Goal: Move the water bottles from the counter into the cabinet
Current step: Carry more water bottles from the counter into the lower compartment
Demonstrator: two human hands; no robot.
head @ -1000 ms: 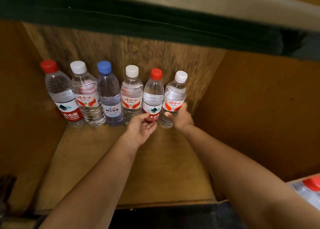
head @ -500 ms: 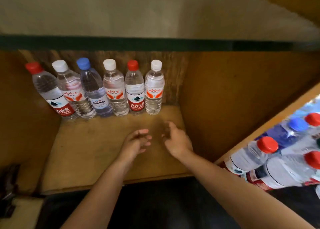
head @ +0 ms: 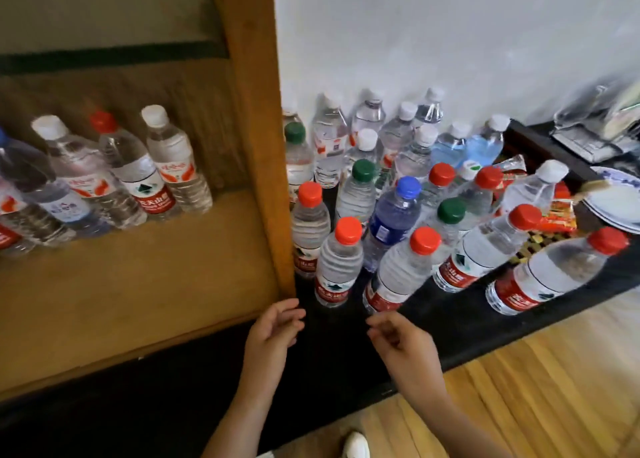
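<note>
Red-capped bottle just beyond fingers, untouched

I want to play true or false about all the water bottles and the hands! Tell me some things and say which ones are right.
1. Both hands hold nothing. True: the left hand and the right hand hover with loosely curled fingers.
2. The wooden cabinet shelf has no bottles on it. False: a row of clear plastic bottles stands at its back, ending with a white-capped bottle.
3. One dark blue bottle with a blue cap stands among the bottles on the black counter.
True.
4. Every counter bottle has a red cap. False: there are also white, green and blue caps, such as a green-capped bottle.
5. The right hand grips a red-capped bottle. False: it touches none.
</note>
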